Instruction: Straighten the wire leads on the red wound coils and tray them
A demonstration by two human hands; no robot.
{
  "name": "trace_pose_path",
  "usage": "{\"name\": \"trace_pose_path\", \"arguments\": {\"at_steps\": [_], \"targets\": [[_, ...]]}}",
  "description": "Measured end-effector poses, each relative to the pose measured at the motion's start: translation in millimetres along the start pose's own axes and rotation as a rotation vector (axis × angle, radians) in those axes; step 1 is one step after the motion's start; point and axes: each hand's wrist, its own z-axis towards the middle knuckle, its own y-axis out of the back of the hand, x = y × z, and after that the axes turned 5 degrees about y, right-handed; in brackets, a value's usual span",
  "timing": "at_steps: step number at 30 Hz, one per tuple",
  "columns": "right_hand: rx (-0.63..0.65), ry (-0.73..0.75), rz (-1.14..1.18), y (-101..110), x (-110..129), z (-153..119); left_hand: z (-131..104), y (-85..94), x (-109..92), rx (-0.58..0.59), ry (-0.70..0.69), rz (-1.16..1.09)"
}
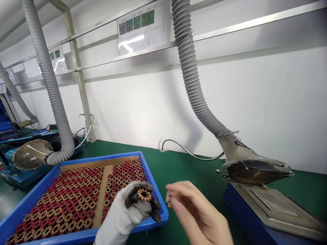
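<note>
My left hand [132,203] wears a white glove with dark, soiled fingertips. Its fingers are curled round a small ring-shaped part [144,194] with copper-coloured windings and a dark centre. To its right is my right hand [200,218], bare, with thumb and fingertips brought close together; whether anything small sits between them cannot be made out. Behind and below the gloved hand lies a blue tray [152,179], filled with rows of similar ring parts [66,197] in red and copper tones, split in two groups by a bare brown strip.
A funnel hood [255,170] on a grey hose [188,62] hangs over a blue box-shaped device [246,222] with a metal top at right. Another hose and hood [33,155] stand at left by a teal machine [19,174]. The table [178,166] is green.
</note>
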Motion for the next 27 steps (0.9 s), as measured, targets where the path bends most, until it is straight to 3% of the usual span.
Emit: {"name": "trace_pose_path", "arguments": {"at_steps": [4,10,16,19,22,25,27], "targets": [[0.254,-0.085,-0.037,2,-7,5,4,-3.4,7,0.067,-0.023,0.052],[0.364,-0.114,-0.01,3,-5,7,5,-5.2,13,0.138,0.0,-0.01],[0.293,-0.164,0.111,-2,-12,8,-2,-2.8,10,0.275,0.07,-0.025],[0.161,-0.232,0.388,0,-15,5,-7,-1.2,5,0.327,0.123,0.002],[0.045,-0.224,0.358,5,-15,4,-10,-1.9,-3,0.305,0.172,-0.05],[0.232,-0.186,0.082,9,-14,6,-11,-4.9,-11,0.215,0.161,-0.044],[0.356,-0.17,0.021,8,-12,9,-9,-6.4,-12,0.168,0.101,-0.016]]}}
